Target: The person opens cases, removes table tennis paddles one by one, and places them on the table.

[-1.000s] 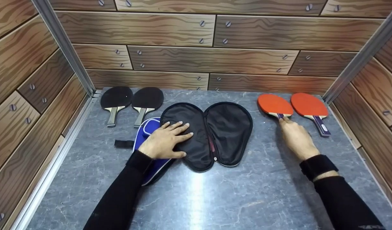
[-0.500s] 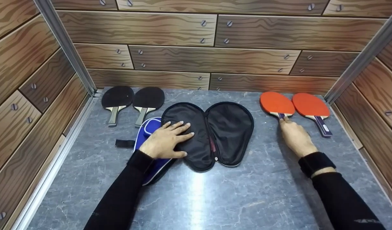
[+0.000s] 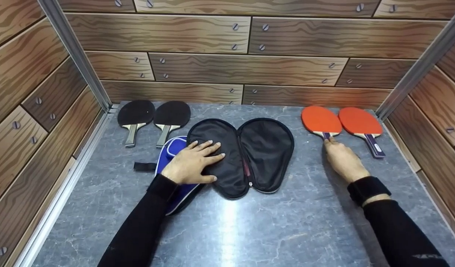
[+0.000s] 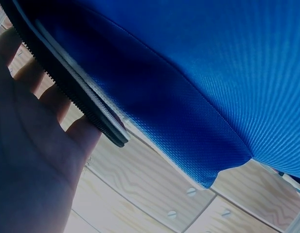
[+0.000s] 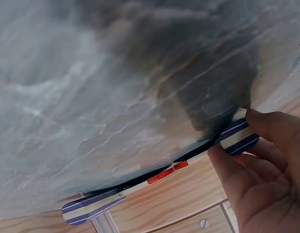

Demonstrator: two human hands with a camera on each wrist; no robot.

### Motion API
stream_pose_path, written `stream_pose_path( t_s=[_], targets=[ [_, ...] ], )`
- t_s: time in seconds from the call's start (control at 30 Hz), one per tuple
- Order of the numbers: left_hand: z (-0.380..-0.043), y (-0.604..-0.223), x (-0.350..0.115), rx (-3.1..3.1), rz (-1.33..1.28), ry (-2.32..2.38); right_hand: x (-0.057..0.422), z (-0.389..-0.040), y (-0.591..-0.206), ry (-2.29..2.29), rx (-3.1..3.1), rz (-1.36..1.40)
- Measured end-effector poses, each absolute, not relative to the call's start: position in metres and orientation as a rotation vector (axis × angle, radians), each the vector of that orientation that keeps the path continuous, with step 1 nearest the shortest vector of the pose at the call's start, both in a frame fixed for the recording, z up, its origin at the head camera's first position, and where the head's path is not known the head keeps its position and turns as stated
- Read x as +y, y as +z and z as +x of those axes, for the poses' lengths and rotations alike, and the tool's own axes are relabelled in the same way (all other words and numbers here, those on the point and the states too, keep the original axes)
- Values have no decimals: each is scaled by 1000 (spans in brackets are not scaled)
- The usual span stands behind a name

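My left hand lies flat with spread fingers on the left half of an unzipped black-lined paddle case. Beneath that hand a blue case with white piping shows; its blue cloth fills much of the left wrist view. At the right, my right hand pinches the purple-striped handle of a red table tennis paddle between thumb and fingers. Right beside it lies a second red paddle, its handle pointing toward me.
Two black paddles lie side by side at the back left. A black strap sticks out left of the blue case. Wood-patterned walls enclose the grey marbled table at the back and both sides.
The held red paddle's blade has shifted slightly up and to the right since a second ago. My left hand and the open case stay in place.
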State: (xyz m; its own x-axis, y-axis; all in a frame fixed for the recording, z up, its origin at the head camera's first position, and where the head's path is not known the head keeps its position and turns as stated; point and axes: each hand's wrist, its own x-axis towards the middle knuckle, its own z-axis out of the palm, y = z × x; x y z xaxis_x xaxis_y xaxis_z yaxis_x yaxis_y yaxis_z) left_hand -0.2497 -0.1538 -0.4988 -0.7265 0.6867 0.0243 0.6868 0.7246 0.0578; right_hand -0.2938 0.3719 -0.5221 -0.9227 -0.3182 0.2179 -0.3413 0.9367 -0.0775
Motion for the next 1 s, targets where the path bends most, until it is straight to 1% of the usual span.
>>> stream_pose_path(
  t_s=[0.2,0.33,0.73,1.0],
  targets=[
    [-249,-499,-154,-2906,-1159,-90,364,-294,-513,205,-2938,450],
    [-249,-500,-154,-2893,-1157,-90,349,-293,-505,251,-2938,483],
    [-248,-499,-154,-2890,-1165,-72,299,-281,-501,303,-2870,759],
    [-249,-498,-155,-2898,-1168,-52,279,-270,-507,225,-2882,931]
  ],
)
